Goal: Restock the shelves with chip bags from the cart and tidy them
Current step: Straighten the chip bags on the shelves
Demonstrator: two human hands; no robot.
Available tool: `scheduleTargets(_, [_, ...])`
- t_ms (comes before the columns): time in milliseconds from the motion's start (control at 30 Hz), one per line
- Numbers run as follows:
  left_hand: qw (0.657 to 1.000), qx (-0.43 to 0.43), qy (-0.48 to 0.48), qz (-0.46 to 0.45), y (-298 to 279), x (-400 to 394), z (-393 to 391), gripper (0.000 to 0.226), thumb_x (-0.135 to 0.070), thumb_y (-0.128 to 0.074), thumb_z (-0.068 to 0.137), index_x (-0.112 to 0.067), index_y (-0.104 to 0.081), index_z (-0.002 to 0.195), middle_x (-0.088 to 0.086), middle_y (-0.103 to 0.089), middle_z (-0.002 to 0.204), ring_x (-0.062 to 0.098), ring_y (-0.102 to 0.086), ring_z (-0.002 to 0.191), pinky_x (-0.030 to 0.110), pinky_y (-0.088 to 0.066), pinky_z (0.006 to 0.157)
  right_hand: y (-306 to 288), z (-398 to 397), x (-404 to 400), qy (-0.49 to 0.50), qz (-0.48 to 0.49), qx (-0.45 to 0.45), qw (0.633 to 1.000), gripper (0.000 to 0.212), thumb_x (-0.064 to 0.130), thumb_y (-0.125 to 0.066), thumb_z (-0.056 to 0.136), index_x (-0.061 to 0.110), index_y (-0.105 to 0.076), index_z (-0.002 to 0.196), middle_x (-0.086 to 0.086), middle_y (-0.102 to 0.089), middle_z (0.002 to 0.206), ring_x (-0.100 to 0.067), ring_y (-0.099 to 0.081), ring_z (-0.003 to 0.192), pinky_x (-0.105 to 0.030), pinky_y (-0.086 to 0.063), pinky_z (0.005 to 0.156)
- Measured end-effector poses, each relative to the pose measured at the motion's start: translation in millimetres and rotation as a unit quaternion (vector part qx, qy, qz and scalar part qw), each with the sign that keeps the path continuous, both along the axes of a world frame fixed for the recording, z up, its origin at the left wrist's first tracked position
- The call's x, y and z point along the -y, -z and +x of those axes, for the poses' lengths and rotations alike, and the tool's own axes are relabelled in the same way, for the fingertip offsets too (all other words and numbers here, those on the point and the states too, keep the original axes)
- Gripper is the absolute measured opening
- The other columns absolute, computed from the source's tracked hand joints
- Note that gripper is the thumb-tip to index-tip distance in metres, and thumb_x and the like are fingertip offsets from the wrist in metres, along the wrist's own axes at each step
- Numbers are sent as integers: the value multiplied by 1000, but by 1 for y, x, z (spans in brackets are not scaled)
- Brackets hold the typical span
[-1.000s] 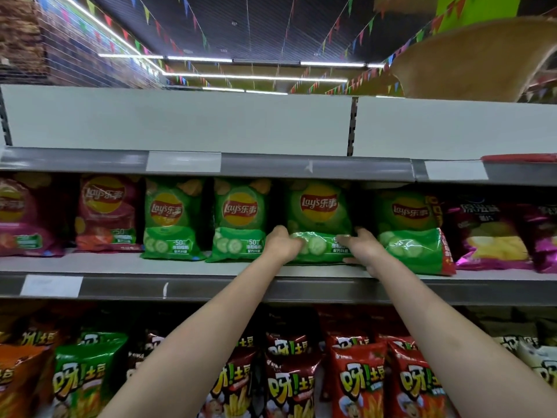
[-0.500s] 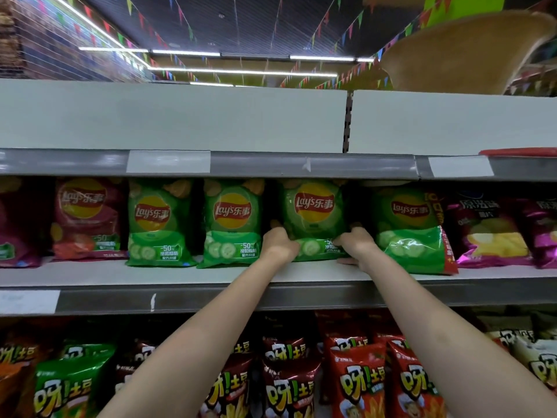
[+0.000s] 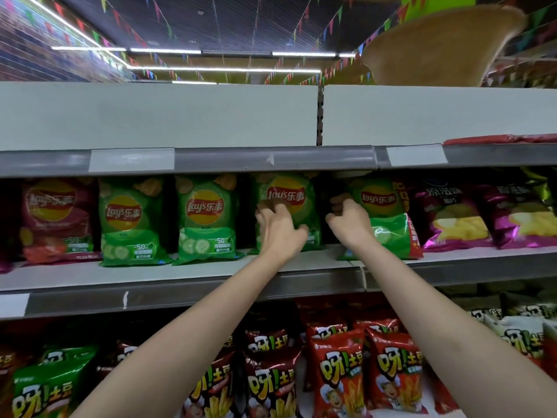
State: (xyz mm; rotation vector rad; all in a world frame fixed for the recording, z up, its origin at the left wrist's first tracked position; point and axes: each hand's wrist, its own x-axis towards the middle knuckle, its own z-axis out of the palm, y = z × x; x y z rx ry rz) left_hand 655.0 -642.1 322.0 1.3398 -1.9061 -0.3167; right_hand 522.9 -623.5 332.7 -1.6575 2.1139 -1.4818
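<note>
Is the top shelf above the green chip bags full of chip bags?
No, the top shelf shows only its bare white back panel above the green chip bags.

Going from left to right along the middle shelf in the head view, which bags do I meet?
Red Lay's bag → green bag → green bag → green bag under left hand → gap → green bag by right hand → purple bags.

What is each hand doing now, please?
Left hand: fingers grip the upright green Lay's chip bag.
Right hand: fingers curled; whether it holds anything cannot be told.
</note>
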Motion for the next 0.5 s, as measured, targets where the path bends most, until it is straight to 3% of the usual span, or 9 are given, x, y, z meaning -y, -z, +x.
scheduleTargets(133, [998, -46, 33, 35, -1, -8, -34, 46, -24, -59, 91, -1, -40, 126, 21, -39, 132, 35, -39, 126, 36, -36, 100, 0, -27, -26, -21, -30, -24, 999, 32, 6, -56, 89, 7, -57, 121, -16, -59, 118, -26, -56, 104, -24, -39, 81])
scheduleTargets(233, [996, -55, 52, 52, 2, -14, -63, 49, -24, -64, 89, -1, -44, 128, 18, -51, 130, 32, -50, 121, 34, -43, 97, 5, -64, -46, -44, -37, -44, 997, 31, 3, -57, 88, 9, -57, 119, -11, -56, 121, -18, -55, 97, -22, -38, 83])
scheduleTargets(333, [995, -33, 32, 88, 1, -24, -91, 58, -34, -64, 90, -1, -42, 133, 16, -56, 129, 30, -58, 110, 32, -45, 85, 11, -108, -63, -29, 3, -71, 997, 37, 11, -61, 90, 10, -49, 126, -13, -46, 131, -27, -49, 116, -33, -38, 97])
scheduleTargets(433, [983, -100, 20, 155, 3, -37, -113, 67, -37, -62, 92, -2, -33, 141, 13, -48, 136, 23, -62, 90, 31, -49, 72, 15, -142, -70, -19, 91, -105, 990, 62, 30, -61, 93, 6, -34, 142, -19, -37, 142, -36, -33, 133, -37, -28, 108])
scheduleTargets(500, [967, -175, 22, 181, 6, -44, -123, 63, -30, -62, 93, 0, -33, 141, 12, -43, 140, 26, -60, 104, 29, -53, 75, 17, -155, -70, -66, 128, -69, 987, 64, 36, -58, 94, 5, -32, 144, -17, -43, 142, -35, -39, 131, -40, -33, 108])
